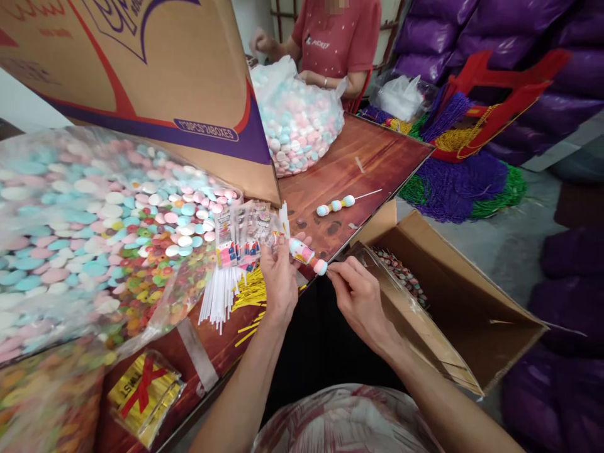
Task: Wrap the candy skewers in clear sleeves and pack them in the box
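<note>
My left hand (279, 277) is closed around a small clear printed bag (302, 250) that holds a stick of pastel candy discs. My right hand (355, 290) pinches the end of that candy stick (320, 267) where it pokes out of the bag. Both hands are held over the near edge of the wooden table (372, 163). A stack of the same printed bags (243, 236) lies just left of my left hand, above a bundle of white sticks (219, 299) and gold twist ties (250, 292). A finished candy skewer (336, 204) lies on the table beyond my hands.
A big clear sack of pastel candy discs (85, 214) fills the left of the table under a large cardboard box (155, 69). Another candy sack (295, 119) sits before a person in a red shirt (337, 38). An open carton (453, 296) stands at my right. Purple bags (519, 38) are piled behind.
</note>
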Available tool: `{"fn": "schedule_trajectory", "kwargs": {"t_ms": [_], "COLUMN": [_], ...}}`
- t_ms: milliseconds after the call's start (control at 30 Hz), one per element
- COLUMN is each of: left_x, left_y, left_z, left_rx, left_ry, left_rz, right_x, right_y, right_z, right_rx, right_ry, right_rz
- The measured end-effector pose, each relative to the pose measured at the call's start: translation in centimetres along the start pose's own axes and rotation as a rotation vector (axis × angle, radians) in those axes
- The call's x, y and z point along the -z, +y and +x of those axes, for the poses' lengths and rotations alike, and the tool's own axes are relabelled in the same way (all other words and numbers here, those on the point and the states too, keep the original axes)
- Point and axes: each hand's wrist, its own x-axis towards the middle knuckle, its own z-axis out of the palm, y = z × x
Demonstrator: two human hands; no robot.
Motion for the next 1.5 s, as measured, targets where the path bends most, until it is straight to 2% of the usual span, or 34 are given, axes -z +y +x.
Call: {"fn": "schedule_trajectory", "kwargs": {"t_ms": [133, 200, 267, 433, 500, 567, 633, 800, 900, 967, 1133, 1333, 1500], "left_x": [0.4, 0.3, 0.2, -0.1, 0.1, 0.3, 0.4, 0.1, 0.1, 0.1, 0.2, 0.3, -0.2], "left_y": [0.2, 0.0, -0.3, -0.4, 0.0, 0.3, 0.4, -0.4, -0.8, -1.0, -1.1, -0.6, -1.1], "left_z": [0.3, 0.3, 0.0, -0.5, -0.3, -0.1, 0.0, -0.5, -0.8, -1.0, -1.1, -1.1, -1.5], "left_rx": [0.073, 0.122, 0.164, 0.217, 0.226, 0.205, 0.163, 0.083, 0.100, 0.123, 0.138, 0.209, 0.169], "left_ry": [-0.079, -0.123, -0.152, -0.163, -0.155, -0.126, -0.103, -0.079, -0.094, -0.119, -0.170, -0.191, -0.128], "left_rz": [-0.036, -0.007, 0.028, 0.005, -0.012, -0.037, -0.074, -0.119, -0.091, -0.065, -0.038, -0.031, -0.027], "right_x": [0.6, 0.6, 0.2, -0.8, -0.9, -0.8, -0.7, -1.3, -1.8, -2.2, -3.5, -3.3, -4.0], "right_y": [0.4, 0.6, 0.5, -0.2, -0.4, -0.5, -0.6, -0.9, -0.9, -0.9, -0.4, 0.0, -0.2], "right_z": [0.8, 1.1, 1.2, 1.3, 1.2, 0.9, 0.8, 0.9, 1.3, 1.7, 2.2, 1.2, 1.3], "right_rx": [-0.257, -0.334, -0.328, -0.133, -0.100, -0.129, -0.241, -0.671, -0.766, -0.716, -0.456, -0.362, -0.236], "right_ry": [-0.123, -0.165, -0.144, 0.002, -0.008, -0.037, -0.070, -0.186, -0.211, -0.164, -0.006, 0.003, 0.127], "right_rz": [0.357, 0.437, 0.413, 0.192, 0.190, 0.238, 0.349, 0.779, 0.873, 0.827, 0.644, 0.339, 0.178]}}
